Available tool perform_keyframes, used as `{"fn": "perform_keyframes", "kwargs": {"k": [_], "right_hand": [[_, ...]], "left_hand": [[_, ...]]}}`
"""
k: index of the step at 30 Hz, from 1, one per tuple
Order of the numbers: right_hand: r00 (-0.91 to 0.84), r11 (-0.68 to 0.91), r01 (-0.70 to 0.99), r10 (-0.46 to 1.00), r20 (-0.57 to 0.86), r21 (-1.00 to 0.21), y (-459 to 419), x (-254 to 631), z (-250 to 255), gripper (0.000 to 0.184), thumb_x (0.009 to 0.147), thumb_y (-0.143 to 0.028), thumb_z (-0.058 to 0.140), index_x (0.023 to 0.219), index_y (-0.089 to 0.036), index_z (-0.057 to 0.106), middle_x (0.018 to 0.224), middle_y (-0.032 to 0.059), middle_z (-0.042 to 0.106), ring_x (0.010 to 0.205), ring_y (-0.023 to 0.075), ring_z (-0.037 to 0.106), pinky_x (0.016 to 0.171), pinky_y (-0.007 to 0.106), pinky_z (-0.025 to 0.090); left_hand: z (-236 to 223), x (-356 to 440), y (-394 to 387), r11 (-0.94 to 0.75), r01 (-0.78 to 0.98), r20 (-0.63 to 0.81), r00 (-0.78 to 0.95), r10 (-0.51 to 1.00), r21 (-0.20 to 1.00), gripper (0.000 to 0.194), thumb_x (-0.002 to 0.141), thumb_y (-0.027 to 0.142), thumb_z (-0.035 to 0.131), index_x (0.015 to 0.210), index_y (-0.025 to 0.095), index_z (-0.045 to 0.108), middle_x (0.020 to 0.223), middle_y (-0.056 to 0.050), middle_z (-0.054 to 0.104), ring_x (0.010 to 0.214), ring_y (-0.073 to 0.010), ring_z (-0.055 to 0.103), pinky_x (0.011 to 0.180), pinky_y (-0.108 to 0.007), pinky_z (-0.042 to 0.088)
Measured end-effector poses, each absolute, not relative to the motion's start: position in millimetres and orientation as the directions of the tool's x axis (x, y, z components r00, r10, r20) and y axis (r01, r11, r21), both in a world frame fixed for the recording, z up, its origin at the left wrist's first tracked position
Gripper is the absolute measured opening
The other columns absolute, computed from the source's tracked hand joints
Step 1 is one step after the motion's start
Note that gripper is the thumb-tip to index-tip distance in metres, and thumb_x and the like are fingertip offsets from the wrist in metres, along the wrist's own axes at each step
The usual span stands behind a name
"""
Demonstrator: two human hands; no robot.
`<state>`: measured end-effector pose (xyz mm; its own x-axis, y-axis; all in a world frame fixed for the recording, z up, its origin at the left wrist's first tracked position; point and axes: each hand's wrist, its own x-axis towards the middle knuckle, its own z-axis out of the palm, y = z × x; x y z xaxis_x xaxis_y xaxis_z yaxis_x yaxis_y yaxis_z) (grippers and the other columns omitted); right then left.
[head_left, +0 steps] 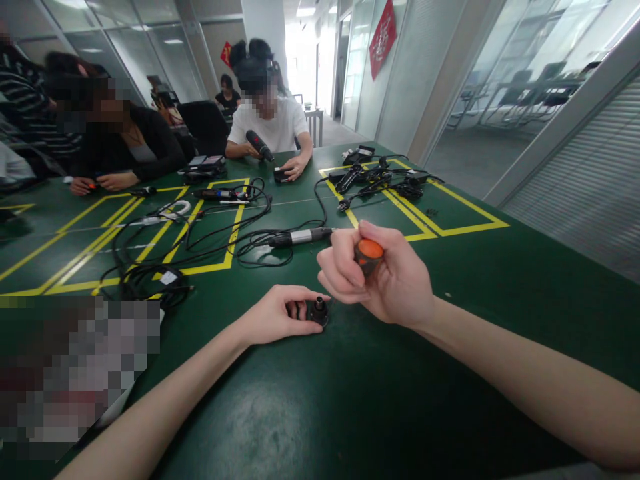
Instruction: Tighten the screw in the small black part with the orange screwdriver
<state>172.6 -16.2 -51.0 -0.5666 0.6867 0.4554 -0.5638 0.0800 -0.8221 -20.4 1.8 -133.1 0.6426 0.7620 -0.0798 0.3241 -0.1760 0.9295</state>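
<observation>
My left hand (280, 315) rests on the green table, thumb and fingers closed around a small black round part (319, 312). A short, narrow cylinder rises from the top of that part. Just above it and to the right, my right hand (383, 277) is wrapped around a screwdriver with an orange-and-black handle (370, 252). The orange butt end faces me. My fingers hide most of the handle, and I cannot make out where the tip sits.
Beyond my hands lies a silver-and-black corded power tool (303, 237). Coiled black cables (157, 283) spread to the left, and black adapters (357, 177) lie at the far right. A person opposite (270, 123) holds a drill (260, 145). A blurred flat item (75, 373) is at left.
</observation>
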Motion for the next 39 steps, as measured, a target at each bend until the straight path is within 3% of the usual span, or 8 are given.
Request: {"fn": "perform_keyframes", "kwargs": {"k": [4,9,16,23,29,35,39], "right_hand": [[-0.587,0.055,-0.574,0.668,0.457,-0.817,-17.2,175.2,-53.7,0.046,0.101,-0.06,0.047,0.076,-0.021,0.047,0.053,-0.0095,0.032,0.043,0.0068,0.02,0.042,0.021,0.019],[-0.579,0.057,-0.591,0.664,0.473,-0.804,-16.6,176.3,-54.0,0.029,0.099,-0.045,0.054,0.084,-0.022,0.045,0.057,-0.0094,0.038,0.045,0.0072,0.023,0.044,0.02,0.022],[-0.539,0.126,-0.585,0.677,0.5,-0.801,-14.2,171.4,-53.6,0.04,0.103,-0.047,0.053,0.077,-0.017,0.057,0.063,-0.0025,0.05,0.049,0.0096,0.04,0.044,0.022,0.033],[-0.573,0.027,-0.587,0.692,0.439,-0.809,-14.4,170.5,-53.8,0.047,0.105,-0.056,0.048,0.074,-0.019,0.05,0.055,-0.0082,0.032,0.046,0.0074,0.023,0.043,0.02,0.02],[-0.58,0.046,-0.574,0.682,0.446,-0.817,-16.5,173.0,-54.4,0.032,0.1,-0.05,0.054,0.087,-0.023,0.043,0.055,-0.0114,0.033,0.045,0.0076,0.021,0.046,0.02,0.021],[-0.594,0.065,-0.583,0.646,0.48,-0.81,-14.4,173.1,-54.6,0.03,0.101,-0.045,0.056,0.084,-0.02,0.052,0.06,-0.0067,0.047,0.044,0.0076,0.033,0.042,0.02,0.028],[-0.586,0.065,-0.575,0.663,0.466,-0.815,-13.6,170.9,-53.3,0.046,0.104,-0.049,0.052,0.072,-0.017,0.054,0.061,-0.0038,0.045,0.046,0.0078,0.037,0.043,0.022,0.03]], "left_hand": [[-136.3,-20.5,1.5,-0.129,0.274,-0.067,0.606,0.793,0.953,0.041,0.069,0.029,0.089,0.103,0.015,0.07,0.067,0.007,0.06,0.059,-0.0092,0.054,0.057,-0.021,0.042],[-136.3,-20.7,0.8,-0.146,0.282,-0.058,0.608,0.792,0.948,0.038,0.07,0.033,0.089,0.097,0.015,0.07,0.064,0.007,0.059,0.059,-0.0096,0.054,0.057,-0.021,0.04],[-137.5,-22.2,-0.4,-0.18,0.338,-0.063,0.598,0.799,0.924,0.038,0.073,0.037,0.087,0.1,0.014,0.073,0.062,0.006,0.058,0.057,-0.0097,0.051,0.057,-0.022,0.039],[-134.8,-21.1,-1.3,-0.211,0.363,-0.057,0.605,0.794,0.908,0.036,0.076,0.036,0.083,0.102,0.014,0.073,0.06,0.009,0.049,0.055,-0.0083,0.043,0.056,-0.022,0.034],[-135.7,-21.3,-2.1,-0.206,0.366,-0.058,0.594,0.803,0.907,0.039,0.074,0.038,0.085,0.103,0.014,0.076,0.06,0.009,0.048,0.055,-0.0081,0.041,0.054,-0.021,0.032],[-135.8,-24.0,2.2,-0.173,0.355,-0.09,0.615,0.783,0.919,0.043,0.071,0.031,0.087,0.109,0.013,0.079,0.059,0.007,0.057,0.055,-0.0079,0.046,0.057,-0.022,0.039],[-134.5,-27.2,9.3,-0.04,0.262,-0.14,0.632,0.762,0.964,0.048,0.068,0.03,0.089,0.111,0.013,0.079,0.077,0.0,0.073,0.064,-0.0107,0.061,0.067,-0.025,0.052]]}}
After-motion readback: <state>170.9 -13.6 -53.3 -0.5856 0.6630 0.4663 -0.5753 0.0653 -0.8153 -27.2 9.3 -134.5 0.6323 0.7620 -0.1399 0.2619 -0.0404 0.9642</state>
